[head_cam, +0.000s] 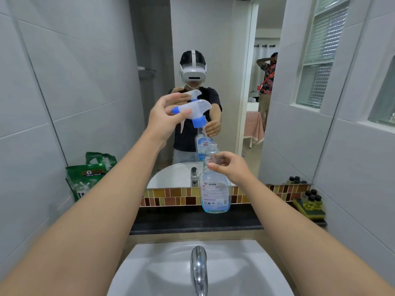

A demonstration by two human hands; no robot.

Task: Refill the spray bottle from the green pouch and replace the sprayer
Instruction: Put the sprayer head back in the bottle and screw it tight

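I hold the sprayer [192, 110] pinched in my left hand [164, 116], raised clear above the bottle [214, 184], which stands on the dark ledge [171, 221] with my right hand [230, 167] closed round its neck; the pouch [85, 178] leans far left. Advice: keep the bottle upright, park the sprayer, then pour. The dip tube's end is hard to trace, and I judge the liquid level low.
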